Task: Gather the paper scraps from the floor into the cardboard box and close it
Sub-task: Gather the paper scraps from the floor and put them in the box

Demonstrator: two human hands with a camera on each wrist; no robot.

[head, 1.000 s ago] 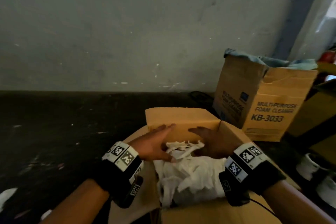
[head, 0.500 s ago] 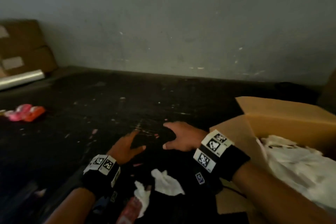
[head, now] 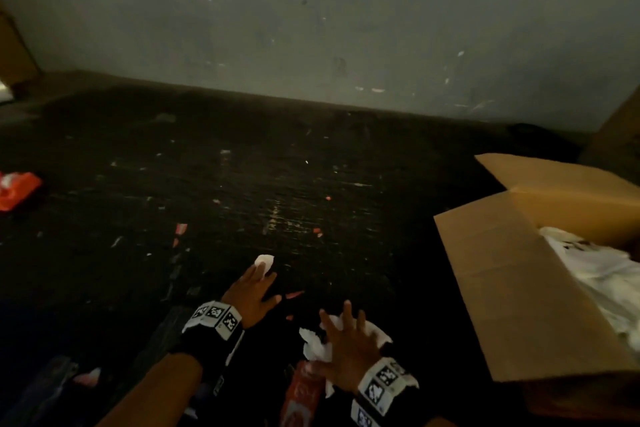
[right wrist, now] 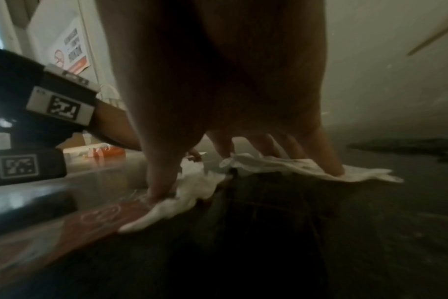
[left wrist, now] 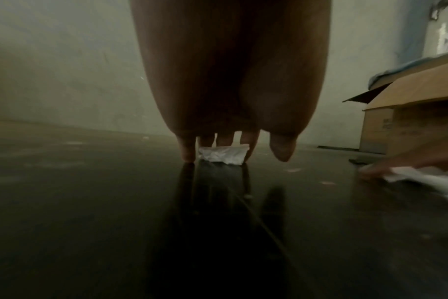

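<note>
The open cardboard box (head: 509, 288) stands at the right, white paper (head: 602, 274) piled inside it. My left hand (head: 254, 291) lies flat on the dark floor, its straight fingertips touching a small white scrap (head: 265, 261); the left wrist view shows that scrap (left wrist: 221, 154) just beyond the fingers (left wrist: 188, 149). My right hand (head: 346, 343) is spread over a crumpled white paper piece (head: 317, 347) close to me, fingers splayed and pressing down. In the right wrist view the fingers (right wrist: 328, 159) sit on top of this paper (right wrist: 281, 164).
A red wrapper (head: 301, 392) lies under the right wrist, another red packet (head: 15, 191) far left. Small red and white bits (head: 180, 229) dot the dark floor. A grey wall (head: 311, 28) closes the back; a second carton (head: 616, 142) stands behind the box.
Both hands left the box, swung left and dropped to the floor. The left hand now touches a small scrap; the right hand has come down onto the larger crumpled paper.
</note>
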